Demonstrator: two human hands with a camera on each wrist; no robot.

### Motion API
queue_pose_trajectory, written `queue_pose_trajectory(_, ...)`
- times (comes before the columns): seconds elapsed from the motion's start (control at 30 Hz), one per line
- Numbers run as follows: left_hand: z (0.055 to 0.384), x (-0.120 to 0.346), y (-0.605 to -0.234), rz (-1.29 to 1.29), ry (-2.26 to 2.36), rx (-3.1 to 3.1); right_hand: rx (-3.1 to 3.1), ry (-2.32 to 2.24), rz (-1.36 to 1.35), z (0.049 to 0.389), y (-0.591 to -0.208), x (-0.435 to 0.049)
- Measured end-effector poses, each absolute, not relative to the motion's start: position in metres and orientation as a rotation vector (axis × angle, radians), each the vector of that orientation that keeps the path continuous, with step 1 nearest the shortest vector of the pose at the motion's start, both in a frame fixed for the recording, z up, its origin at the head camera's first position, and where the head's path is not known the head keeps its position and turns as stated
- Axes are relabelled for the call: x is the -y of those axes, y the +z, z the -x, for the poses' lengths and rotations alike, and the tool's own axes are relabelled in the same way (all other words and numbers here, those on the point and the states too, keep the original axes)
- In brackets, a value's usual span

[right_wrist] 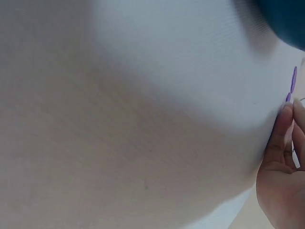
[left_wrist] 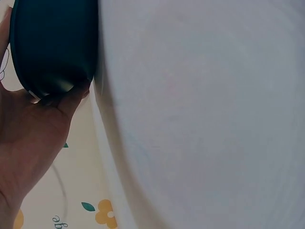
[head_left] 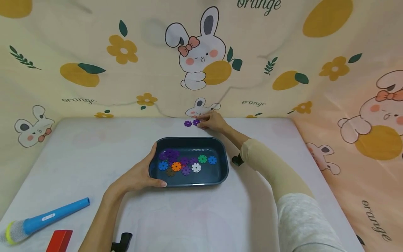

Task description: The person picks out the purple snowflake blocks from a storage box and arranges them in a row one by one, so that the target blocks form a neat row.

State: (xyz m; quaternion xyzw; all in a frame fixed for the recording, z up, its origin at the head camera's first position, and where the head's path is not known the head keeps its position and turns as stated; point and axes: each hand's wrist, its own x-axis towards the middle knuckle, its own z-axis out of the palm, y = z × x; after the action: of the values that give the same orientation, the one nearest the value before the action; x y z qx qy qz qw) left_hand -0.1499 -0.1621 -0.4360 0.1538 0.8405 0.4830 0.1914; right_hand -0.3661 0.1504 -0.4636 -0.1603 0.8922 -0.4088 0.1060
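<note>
My left hand (head_left: 138,175) grips the left end of a dark blue tray (head_left: 189,182), thumb at the front wall and fingers at the back corner. That tray (left_wrist: 55,43) also shows in the left wrist view, against the hand (left_wrist: 33,129). Inside lie several slotted plastic discs, many purple, plus a green disc (head_left: 202,159), an orange disc (head_left: 176,166) and a white disc (head_left: 196,167). Near the table's back edge my right hand (head_left: 214,121) pinches a purple disc (head_left: 196,122). Another purple disc (head_left: 188,123) lies just left of it.
A blue toy microphone (head_left: 51,216) lies at the front left of the white table (head_left: 195,220), with a red block (head_left: 59,240) beside it. Behind the table hangs a patterned cloth (head_left: 151,77), and more of it covers the right side.
</note>
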Motion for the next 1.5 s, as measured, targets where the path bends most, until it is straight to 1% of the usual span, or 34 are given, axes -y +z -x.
queue_pose_trajectory(0.2, 0.153, 0.162, -0.439, -0.414, 1.343, -2.36, -2.606, -1.271, 0.442, 0.362, -0.462, -0.152)
queue_pose_trajectory(0.4, 0.158, 0.164, -0.438, -0.407, 1.313, -2.396, -2.462, -1.505, 0.444, 0.348, -0.441, -0.152)
queue_pose_trajectory(0.67, 0.156, 0.165, -0.434, -0.353, 1.286, -2.404, -2.401, -1.556, 0.519, 0.311, -0.417, -0.15)
queue_pose_trajectory(0.83, 0.155, 0.165, -0.434, -0.33, 1.27, -2.406, -2.378, -1.515, 0.62, 0.286, -0.411, -0.148)
queue_pose_trajectory(0.97, 0.155, 0.163, -0.434, -0.339, 1.273, -2.405, -2.298, -1.535, 0.625, 0.268, -0.411, -0.146)
queue_pose_trajectory(1.1, 0.155, 0.16, -0.435, -0.353, 1.292, -2.383, -2.311, -1.482, 0.572, 0.254, -0.415, -0.142)
queue_pose_trajectory(1.27, 0.153, 0.16, -0.436, -0.363, 1.308, -2.365, -2.448, -1.307, 0.555, 0.239, -0.419, -0.135)
queue_pose_trajectory(1.5, 0.151, 0.159, -0.437, -0.366, 1.304, -2.359, -2.626, -1.051, 0.495, 0.228, -0.427, -0.127)
